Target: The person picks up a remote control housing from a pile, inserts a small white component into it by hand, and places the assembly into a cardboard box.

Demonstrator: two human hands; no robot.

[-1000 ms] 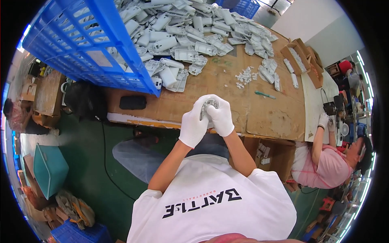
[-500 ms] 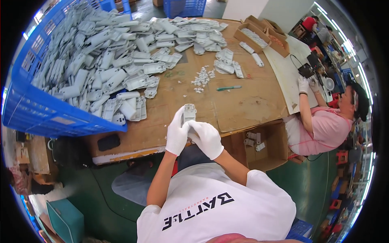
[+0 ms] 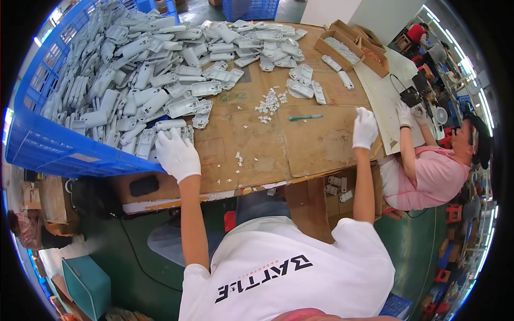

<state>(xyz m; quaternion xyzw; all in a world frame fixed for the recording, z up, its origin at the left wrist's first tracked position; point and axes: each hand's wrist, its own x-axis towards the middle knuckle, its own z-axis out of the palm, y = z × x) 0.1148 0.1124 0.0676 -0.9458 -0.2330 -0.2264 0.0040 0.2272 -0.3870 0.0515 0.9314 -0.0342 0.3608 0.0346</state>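
- Dozens of white plastic housings (image 3: 144, 99) lie heaped across the left of the table, spilling from a blue crate (image 3: 80, 155) that lies open toward them.
- Left hand (image 3: 178, 156), white-gloved, reaches to the near edge of that heap, fingers a little apart and touching the housings; whether they are clamped on one I cannot tell.
- Right hand (image 3: 365, 130), also gloved, is well apart from the left, over the table's right side, its fingers bent inward; whether anything is inside them I cannot tell.
- Between the hands, a small scatter of white bits (image 3: 239, 159) lies on the cardboard covering (image 3: 326, 142) of the table.
- Farther back are a larger scatter of white bits (image 3: 272, 101), a green pen (image 3: 305, 117) and a small group of loose housings (image 3: 301, 81).
- Two slim white pieces (image 3: 345, 80) lie beside a cardboard box (image 3: 327, 49) filled with pale parts.
- Near the front edge, left of the left hand, rests a black pouch (image 3: 144, 185).
- Below the table on the right, an open carton (image 3: 333, 206) holds several white pieces.
- At far right, a co-worker (image 3: 428, 179) in pink sits with gloved hands at a pale worktop.
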